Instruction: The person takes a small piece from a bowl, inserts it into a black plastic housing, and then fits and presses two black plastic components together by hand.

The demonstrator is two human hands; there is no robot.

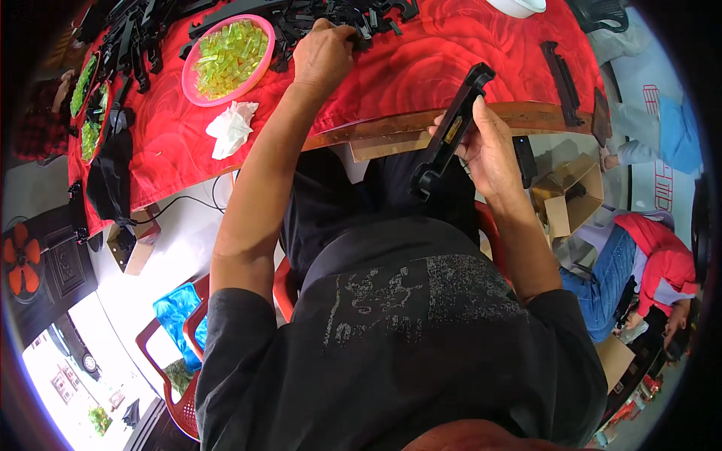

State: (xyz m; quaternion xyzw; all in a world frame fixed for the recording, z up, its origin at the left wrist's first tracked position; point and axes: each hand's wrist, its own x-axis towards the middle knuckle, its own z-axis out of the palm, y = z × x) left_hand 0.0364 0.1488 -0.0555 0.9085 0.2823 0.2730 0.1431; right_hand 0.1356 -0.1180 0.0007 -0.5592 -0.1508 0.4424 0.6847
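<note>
While the right hand (490, 146) grasps a black bar (444, 146) beyond the table's (421, 68) near edge, the left hand (325, 56) is among small black parts (347, 13) on the far side — fingertips partly hidden, cannot tell whether they grip anything. Bar held tilted, thumb on its right side, likely to keep the yellowish insert (453, 128) in sight. Pink bowl (218, 101) just left of the left forearm (278, 139), probably for easy reach; heaped with clear yellow-green pieces (232, 56). Two more rimmed containers (108, 95) at the table's left — green pieces (89, 140) inside. Open carton (556, 216), right, below table level: something black within.
</note>
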